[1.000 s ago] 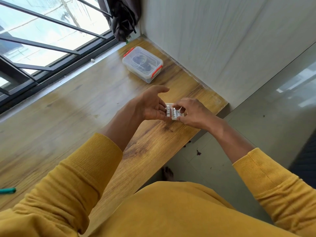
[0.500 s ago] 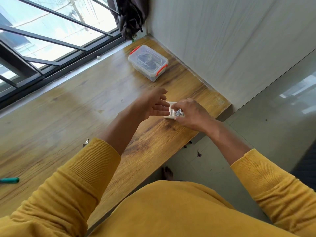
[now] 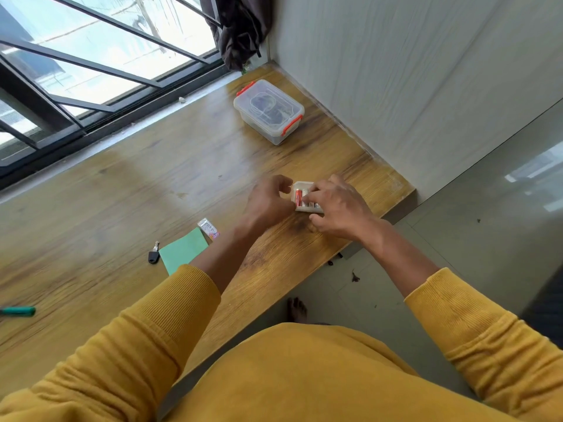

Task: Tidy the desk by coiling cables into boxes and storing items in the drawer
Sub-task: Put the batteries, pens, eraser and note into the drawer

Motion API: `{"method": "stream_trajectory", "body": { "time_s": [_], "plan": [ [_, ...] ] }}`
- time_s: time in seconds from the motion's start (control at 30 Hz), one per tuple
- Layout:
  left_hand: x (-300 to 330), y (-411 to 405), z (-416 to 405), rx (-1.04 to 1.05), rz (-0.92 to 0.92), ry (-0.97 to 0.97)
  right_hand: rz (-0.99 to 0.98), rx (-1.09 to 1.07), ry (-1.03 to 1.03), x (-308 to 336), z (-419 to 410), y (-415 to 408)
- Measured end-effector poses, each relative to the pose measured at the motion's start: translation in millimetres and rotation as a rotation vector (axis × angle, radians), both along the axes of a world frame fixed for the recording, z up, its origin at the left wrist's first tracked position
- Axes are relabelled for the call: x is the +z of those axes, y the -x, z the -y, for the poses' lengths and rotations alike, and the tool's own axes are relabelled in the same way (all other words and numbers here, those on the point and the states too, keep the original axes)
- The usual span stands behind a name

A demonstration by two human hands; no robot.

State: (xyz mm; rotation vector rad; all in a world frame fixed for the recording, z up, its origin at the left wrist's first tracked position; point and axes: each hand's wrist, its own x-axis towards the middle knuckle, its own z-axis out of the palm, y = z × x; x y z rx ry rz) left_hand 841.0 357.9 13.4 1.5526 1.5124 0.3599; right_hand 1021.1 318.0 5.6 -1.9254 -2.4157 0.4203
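My right hand (image 3: 338, 208) has come down, fingers pressing batteries into the small white tray (image 3: 304, 205) mid-frame on the tabletop; left hand (image 3: 268, 202) hovers loosely curled, empty.

Desk (image 3: 128, 190) of glossy wood grain; clear plastic box (image 3: 269, 112) with orange clips; ribbed yellow cloth sleeve (image 3: 158, 324); matt green paper (image 3: 182, 249)

On the counter (image 3: 122, 193) I count one clear lidded box (image 3: 268, 111), one small white tray (image 3: 304, 197) holding batteries, one of them red (image 3: 298, 198), one green paper pad (image 3: 183, 250), one key (image 3: 154, 253), one small wrapped packet (image 3: 208, 229), and one green pen (image 3: 18, 311). My two hands, left (image 3: 268, 202) and right (image 3: 338, 208), are by the tray.
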Motion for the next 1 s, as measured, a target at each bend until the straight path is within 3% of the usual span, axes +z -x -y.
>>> {"method": "stream_trajectory", "body": {
  "time_s": [0.2, 0.43, 0.77, 1.0],
  "plan": [
    [-10.4, 1.2, 3.5, -0.093, -0.078, -0.068, -0.116, -0.114, -0.063, -1.3, 0.5, -18.6],
    [-10.4, -1.9, 5.6, -0.154, -0.071, -0.061, -0.175, -0.188, 0.053, -6.3, -2.9, -30.0],
    [-21.5, 20.8, 26.1, -0.111, -0.1, -0.188, -0.26, -0.063, 0.077, -9.5, -10.2, -9.1],
    [-27.3, 56.0, 61.7, 0.044, -0.089, -0.223, -0.286, 0.101, 0.113, -9.1, -6.8, 19.6]
  ]
}}
